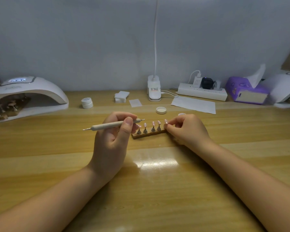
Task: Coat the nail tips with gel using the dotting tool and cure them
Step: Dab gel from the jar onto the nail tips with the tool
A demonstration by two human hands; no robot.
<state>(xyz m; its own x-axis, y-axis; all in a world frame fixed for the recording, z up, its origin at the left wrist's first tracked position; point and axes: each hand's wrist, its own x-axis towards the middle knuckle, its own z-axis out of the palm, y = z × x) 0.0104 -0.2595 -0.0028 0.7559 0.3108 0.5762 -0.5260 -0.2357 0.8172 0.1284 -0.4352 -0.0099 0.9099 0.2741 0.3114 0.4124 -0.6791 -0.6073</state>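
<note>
My left hand (113, 139) grips a pale dotting tool (110, 125) that lies almost level, one metal tip to the left and the other over the nail tips. Several pink nail tips (153, 123) stand on small metal stands on a wooden holder bar (147, 135) at the table's middle. My right hand (186, 129) pinches the rightmost nail tip at the bar's right end. An open gel jar (181, 114) shows partly behind my right hand, and its white lid (161, 110) lies close by. A white curing lamp (26, 96) stands at the left, with another holder of tips inside.
A closed white jar (87, 102), cotton pads (121, 96), a small wipe (135, 103) and a paper sheet (193, 104) lie further back. A clip lamp (154, 88), power strip (202, 92), purple tissue pack (246, 92) and second curing lamp (286, 91) line the wall.
</note>
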